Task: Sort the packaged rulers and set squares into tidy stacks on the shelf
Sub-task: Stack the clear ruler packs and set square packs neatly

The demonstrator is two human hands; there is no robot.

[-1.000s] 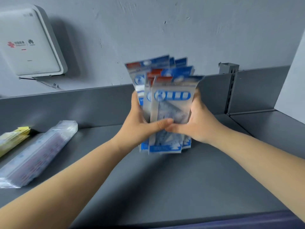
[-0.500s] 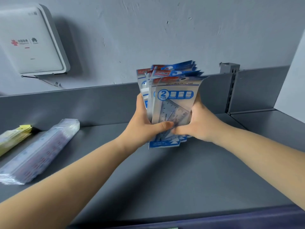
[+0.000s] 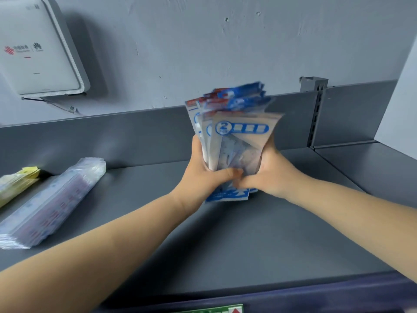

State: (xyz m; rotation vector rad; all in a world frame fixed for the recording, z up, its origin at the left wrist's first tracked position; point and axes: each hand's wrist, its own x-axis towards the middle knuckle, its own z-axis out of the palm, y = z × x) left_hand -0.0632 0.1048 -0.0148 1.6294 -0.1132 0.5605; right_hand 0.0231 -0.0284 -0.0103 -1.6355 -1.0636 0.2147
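Both hands on the set-square packs (image 3: 234, 141): left hand (image 3: 204, 177) wraps the left edge, right hand (image 3: 269, 177) the right edge, thumbs meeting across the front near the bottom. The bundle stands upright, long axis vertical, bottom edges at or just above the shelf (image 3: 248, 240); contact not clear. Tops fan out unevenly and lean slightly right, so it isn't squared up yet. Neither hand is nearer; the bundle sits between them, mid-shelf near the back panel. Judgement: next is tapping the bottom edges level on the shelf, then laying it flat.

Packs are thin glossy plastic sleeves with blue-white headers, slippery, clear triangles inside. Ruler stack (image 3: 52, 199) lies flat far left, long axis diagonal, clear film; yellow packs (image 3: 18, 184) beside it.
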